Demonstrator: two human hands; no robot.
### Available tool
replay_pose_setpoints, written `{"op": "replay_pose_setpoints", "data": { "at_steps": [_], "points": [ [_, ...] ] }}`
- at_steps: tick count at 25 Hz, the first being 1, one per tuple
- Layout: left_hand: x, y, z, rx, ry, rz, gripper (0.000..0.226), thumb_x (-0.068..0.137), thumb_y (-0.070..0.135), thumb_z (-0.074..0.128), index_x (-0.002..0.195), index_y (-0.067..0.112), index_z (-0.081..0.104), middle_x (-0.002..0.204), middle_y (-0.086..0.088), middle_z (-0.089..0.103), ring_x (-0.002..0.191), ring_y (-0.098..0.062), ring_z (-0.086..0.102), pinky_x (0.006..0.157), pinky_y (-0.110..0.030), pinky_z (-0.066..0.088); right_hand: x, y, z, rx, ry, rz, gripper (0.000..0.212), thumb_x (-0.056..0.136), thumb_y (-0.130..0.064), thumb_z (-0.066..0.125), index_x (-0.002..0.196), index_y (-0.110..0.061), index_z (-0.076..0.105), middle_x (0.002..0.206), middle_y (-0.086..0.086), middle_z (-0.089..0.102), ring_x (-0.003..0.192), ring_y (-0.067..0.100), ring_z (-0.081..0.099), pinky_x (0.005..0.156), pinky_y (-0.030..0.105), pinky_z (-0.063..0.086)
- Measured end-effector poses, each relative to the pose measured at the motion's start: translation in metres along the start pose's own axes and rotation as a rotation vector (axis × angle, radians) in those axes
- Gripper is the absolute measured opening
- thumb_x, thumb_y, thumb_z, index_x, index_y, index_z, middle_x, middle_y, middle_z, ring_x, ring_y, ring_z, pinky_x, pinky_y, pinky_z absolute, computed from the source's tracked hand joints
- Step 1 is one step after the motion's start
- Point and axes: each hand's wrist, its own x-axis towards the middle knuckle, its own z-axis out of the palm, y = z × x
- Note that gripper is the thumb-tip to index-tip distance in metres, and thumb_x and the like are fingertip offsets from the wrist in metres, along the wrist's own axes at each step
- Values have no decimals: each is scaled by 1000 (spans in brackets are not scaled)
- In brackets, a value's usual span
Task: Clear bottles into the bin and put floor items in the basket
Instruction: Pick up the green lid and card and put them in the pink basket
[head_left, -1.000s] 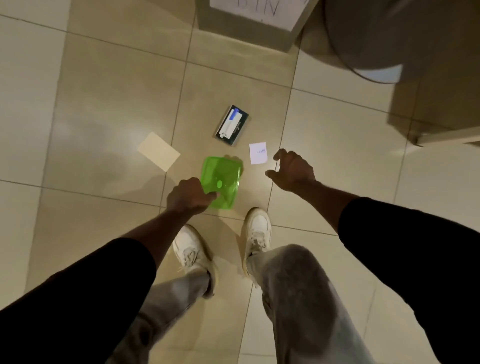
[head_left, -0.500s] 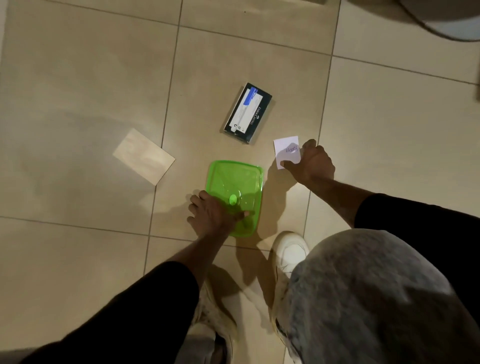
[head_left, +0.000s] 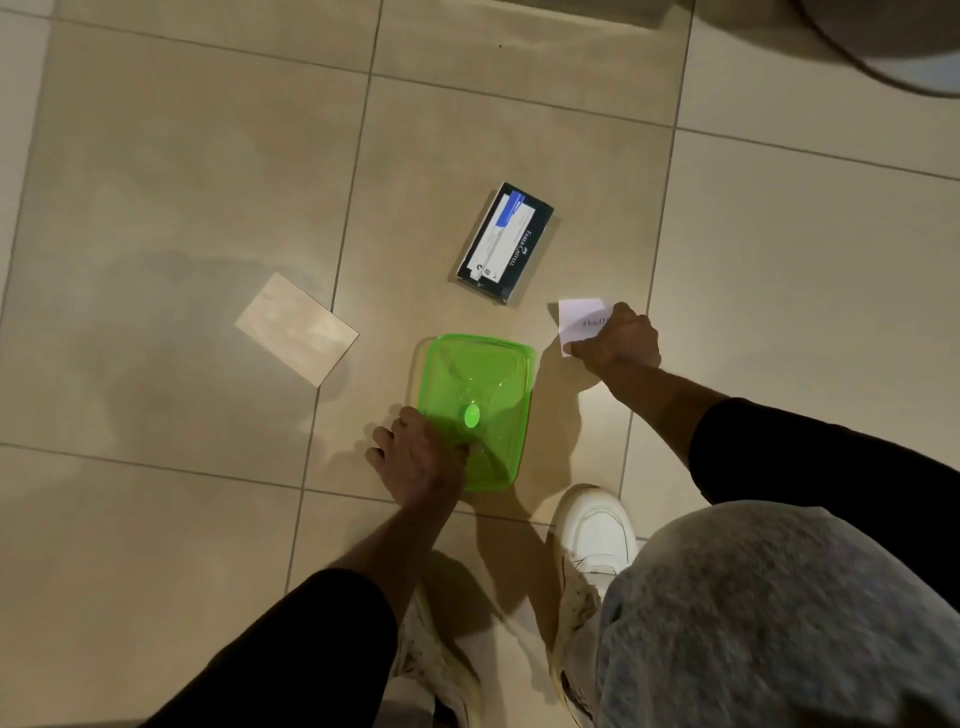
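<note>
The person was bent low over a beige tiled floor (head_left: 156, 156). The left hand (head_left: 421, 460) held a green translucent rectangular plastic lid (head_left: 483, 384) at its near left corner. Its grip was closed on the lid, with the thumb pressed on top just below the lid's round green knob (head_left: 471, 415) and the other fingers curled down along the left edge. The lid lay on the floor, and I could not tell whether the held corner was raised.

The right hand (head_left: 621, 343) was down on a small white paper slip (head_left: 579, 317) with faint writing, just right of the lid's far corner. Its grip pinched the slip between the thumb at the near edge and the curled fingers on top, which hid the right part of the slip.

A dark rectangular cardboard box with a white-and-blue label (head_left: 504, 241) lay flat and slanted on the floor beyond the lid and slip, apart from both. A pale tan rectangular card (head_left: 296, 330) lay flat to the left of the lid, well apart, its right corner crossing a grout line.

A white sneaker (head_left: 595, 535) stood near the lid's near right corner, and a second sneaker (head_left: 436, 670) showed below the left forearm. A grey trouser knee (head_left: 779, 613) filled the lower right, and black sleeves (head_left: 311, 649) covered both upper arms. The curved edge of a grey round object (head_left: 883, 47) showed at the top right.
</note>
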Motion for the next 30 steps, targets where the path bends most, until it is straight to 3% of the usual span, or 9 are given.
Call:
{"op": "replay_pose_setpoints", "data": {
  "at_steps": [3, 5, 8, 11, 13, 18, 26, 30],
  "points": [
    [3, -13, -13, -189, -56, 40, 40, 91, 35, 77, 116, 10, 59, 114, -16, 73, 112, -41, 66, 99, -48, 51, -8, 0, -7, -26, 38, -43, 49, 82, -44, 83, 120, -21, 64, 125, 12, 53, 126, 32, 50, 86, 38, 51],
    [-3, -16, -34, -283, -135, 26, 29, 95, 30, 71, 114, 11, 61, 111, -17, 73, 106, -41, 69, 95, -50, 57, -24, 3, -21, -3, 75, -105, 33, 85, -44, 81, 109, -24, 69, 119, 12, 51, 122, 33, 49, 77, 36, 46],
    [-31, -17, -82, -321, -156, 31, 32, 94, 32, 75, 110, 7, 63, 109, -20, 73, 105, -42, 68, 88, -47, 58, -60, 9, -62, -4, 97, -151, 38, 82, -40, 85, 113, -21, 73, 118, 15, 53, 119, 36, 51, 76, 38, 48],
    [-74, -12, -138, -365, -133, 43, 29, 96, 27, 73, 109, 4, 62, 107, -22, 72, 104, -44, 67, 84, -45, 54, -106, 12, -120, 38, 81, -165, 31, 81, -38, 86, 103, -18, 74, 108, 14, 65, 104, 35, 63, 72, 35, 49],
    [-107, -4, -188, -398, -141, 41, 26, 97, 25, 72, 109, 5, 61, 107, -21, 73, 103, -43, 68, 84, -44, 55, -144, 12, -167, 81, 62, -143, 23, 86, -36, 80, 97, -19, 71, 102, 11, 69, 96, 36, 66, 71, 34, 46],
    [-188, 19, -306, -391, -171, 89, 27, 99, 21, 71, 114, 1, 61, 113, -25, 72, 107, -45, 68, 85, -45, 54, -246, 4, -280, 56, 83, -169, 20, 102, -30, 58, 108, -12, 65, 109, 15, 69, 103, 40, 65, 77, 40, 51],
    [-313, 73, -473, -462, -117, 184, 22, 100, 15, 70, 110, -2, 63, 109, -22, 71, 102, -41, 67, 75, -34, 41, -378, 3, -445, 225, 138, -190, 11, 95, -31, 68, 97, -21, 64, 93, 3, 72, 84, 31, 64, 64, 32, 43],
    [-368, 94, -527, -517, -103, 224, 16, 100, 11, 68, 109, -2, 64, 107, -20, 72, 99, -39, 70, 81, -42, 56, -418, 20, -504, 307, 178, -178, 16, 93, -38, 71, 90, -28, 58, 76, -9, 59, 70, 21, 54, 56, 28, 35]
  ]
}}
